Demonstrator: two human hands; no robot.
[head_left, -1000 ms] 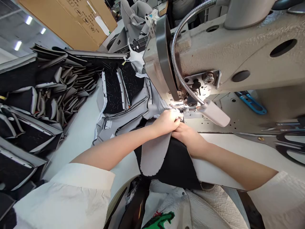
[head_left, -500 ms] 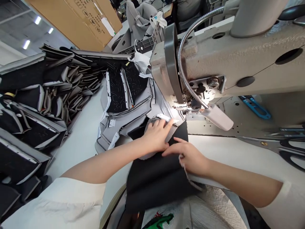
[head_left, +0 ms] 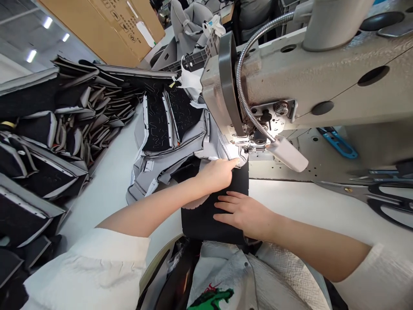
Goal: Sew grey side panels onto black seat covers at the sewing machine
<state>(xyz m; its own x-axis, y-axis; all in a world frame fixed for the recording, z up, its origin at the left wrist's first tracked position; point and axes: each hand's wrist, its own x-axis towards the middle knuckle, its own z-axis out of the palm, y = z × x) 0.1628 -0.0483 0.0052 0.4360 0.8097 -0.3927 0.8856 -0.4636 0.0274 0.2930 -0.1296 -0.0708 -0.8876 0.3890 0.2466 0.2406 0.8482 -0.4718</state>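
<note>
My left hand point(head_left: 217, 175) is closed at the edge of a grey fabric cover point(head_left: 209, 148), its index finger stretched toward the sewing machine's lit needle area point(head_left: 242, 142). The thumb and the other fingertips are hidden under the hand. Lower right, my right hand point(head_left: 247, 215) lies flat with fingers apart on a black fabric panel point(head_left: 206, 219). That panel runs beneath the grey cover up to the machine bed and hangs over the table's front edge. Black quilted panels point(head_left: 158, 125) with white strips form part of the grey cover.
The sewing machine point(head_left: 290, 77) fills the right, with a jointed lamp point(head_left: 288, 154) beside the needle. Blue thread snips point(head_left: 337, 142) and large scissors point(head_left: 364, 196) lie right. Stacked black-and-grey pieces point(head_left: 38, 129) crowd the left. A cardboard box point(head_left: 106, 30) and grey crate point(head_left: 193, 58) stand behind.
My left hand has gone from spread fingers to a closed hand with a pointing index finger. My right hand has let go of the black panel's edge and flattened on it; the panel lies flatter.
</note>
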